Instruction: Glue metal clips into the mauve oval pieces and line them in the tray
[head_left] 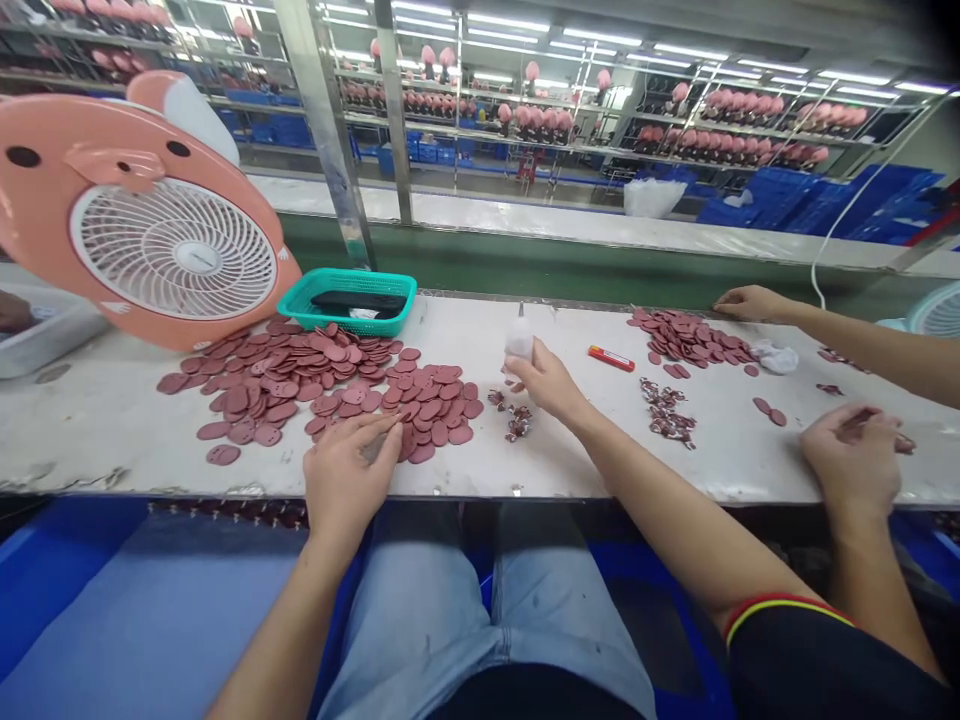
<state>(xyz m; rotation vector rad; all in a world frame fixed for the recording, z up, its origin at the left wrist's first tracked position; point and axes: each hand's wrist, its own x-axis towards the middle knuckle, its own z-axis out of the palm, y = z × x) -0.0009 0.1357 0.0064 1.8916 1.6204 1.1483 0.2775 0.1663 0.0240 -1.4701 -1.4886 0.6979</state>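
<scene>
My right hand [551, 385] is closed around a small white squeeze bottle [519, 340], held upright with its thin metal tip pointing up. Beneath that hand lies a small cluster of brown and silvery parts [517, 424] on the table. On the left, my left hand [349, 465] reaches to the near edge of a heap of flat maroon oval pieces [439, 400]. Its thumb and forefinger come together on one oval piece there; the fingertips partly hide it. A second, larger heap of maroon ovals [300, 365] spreads farther left.
An orange animal-shaped fan [45, 200] and a green basket [409, 290] stand behind the heaps. Right of me lie a red tube [611, 358], more small parts [667, 412] and ovals [694, 338]. A co-worker's two hands [855, 455] work there. The table's front edge [559, 495] borders my lap.
</scene>
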